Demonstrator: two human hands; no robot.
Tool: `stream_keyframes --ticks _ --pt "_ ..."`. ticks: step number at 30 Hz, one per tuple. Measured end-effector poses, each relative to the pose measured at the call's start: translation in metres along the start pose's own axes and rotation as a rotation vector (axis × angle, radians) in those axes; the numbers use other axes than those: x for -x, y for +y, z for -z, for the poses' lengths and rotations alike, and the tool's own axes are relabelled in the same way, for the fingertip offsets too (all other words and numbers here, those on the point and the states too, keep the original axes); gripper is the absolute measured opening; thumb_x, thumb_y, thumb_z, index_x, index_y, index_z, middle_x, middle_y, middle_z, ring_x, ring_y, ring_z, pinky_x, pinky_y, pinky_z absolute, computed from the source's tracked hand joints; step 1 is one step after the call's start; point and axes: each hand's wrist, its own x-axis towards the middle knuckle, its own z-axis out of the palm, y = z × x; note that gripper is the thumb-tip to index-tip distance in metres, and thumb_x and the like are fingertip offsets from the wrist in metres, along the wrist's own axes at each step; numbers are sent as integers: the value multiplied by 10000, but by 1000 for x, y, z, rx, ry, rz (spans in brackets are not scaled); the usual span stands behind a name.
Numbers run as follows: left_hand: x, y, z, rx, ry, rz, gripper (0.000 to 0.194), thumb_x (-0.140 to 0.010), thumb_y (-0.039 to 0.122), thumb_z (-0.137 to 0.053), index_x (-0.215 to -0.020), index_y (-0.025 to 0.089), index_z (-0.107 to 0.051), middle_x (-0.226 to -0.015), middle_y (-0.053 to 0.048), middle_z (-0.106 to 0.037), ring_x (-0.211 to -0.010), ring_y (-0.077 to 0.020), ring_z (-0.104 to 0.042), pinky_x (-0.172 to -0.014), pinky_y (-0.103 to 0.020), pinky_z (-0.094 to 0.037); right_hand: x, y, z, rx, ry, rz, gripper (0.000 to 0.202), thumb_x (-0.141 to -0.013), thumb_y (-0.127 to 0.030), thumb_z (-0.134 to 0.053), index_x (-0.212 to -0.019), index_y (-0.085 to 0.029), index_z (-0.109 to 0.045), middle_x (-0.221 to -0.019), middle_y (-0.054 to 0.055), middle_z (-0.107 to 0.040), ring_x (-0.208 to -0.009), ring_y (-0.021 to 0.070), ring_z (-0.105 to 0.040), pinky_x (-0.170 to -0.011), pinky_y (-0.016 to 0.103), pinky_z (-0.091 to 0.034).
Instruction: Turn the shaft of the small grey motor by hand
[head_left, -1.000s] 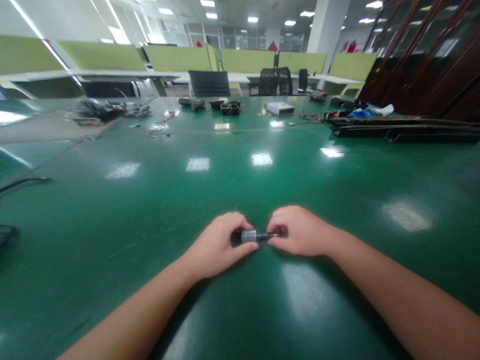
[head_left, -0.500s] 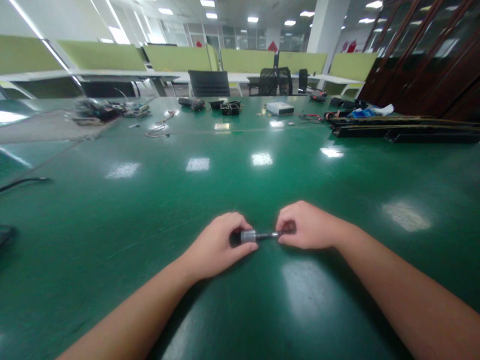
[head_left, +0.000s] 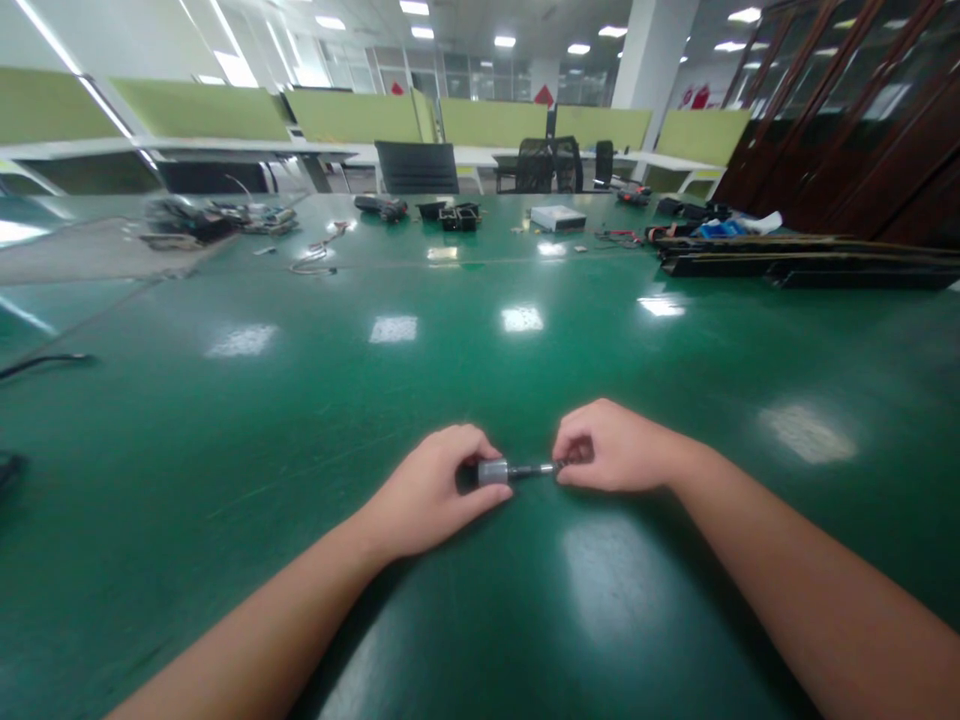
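Note:
My left hand (head_left: 435, 490) curls its fingers and thumb around a short grey cylinder (head_left: 493, 472) with a dark end, perhaps a small motor or a tool handle. From the cylinder a thin dark and silvery shaft (head_left: 534, 470) points to the right. My right hand (head_left: 611, 447) is closed in a pinch at the far end of this shaft. Something small and dark shows between its fingers, too blurred to name. Both hands are low over the glossy green table (head_left: 465, 380), near its front middle.
Black flat bars (head_left: 810, 262) are stacked at the back right. A white box (head_left: 558, 217), black parts (head_left: 459, 216) and a thin cable (head_left: 315, 258) lie along the back. Electronics (head_left: 187, 220) are heaped back left; a black cable (head_left: 45, 362) enters from the left edge.
The hands and the cylinder with its shaft keep nearly the same pose. The whole view has shifted very slightly.

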Motion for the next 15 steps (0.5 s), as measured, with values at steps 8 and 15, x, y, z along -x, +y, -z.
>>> stream_keyframes --ticks 8,15 --pt "-2 1 -1 -10 0 -14 234 -835 412 -702 -932 210 -634 -925 -26 -662 -851 -210 -611 -770 -334 -469 -8 -14 -15 37 82 75 125 -796 -271 -745 -875 -175 -760 -770 14 -677 -675 116 -577 -619 231 -403" --pt "-4 4 -2 -13 6 -19 247 -799 374 -723 -977 221 -650 -926 -29 -671 -845 -213 -619 -762 -331 -483 -13 -21 -30 -47 146 71 152 -775 -164 -723 -925 -181 -745 -808 10 -682 -682 115 -586 -635 222 -419"
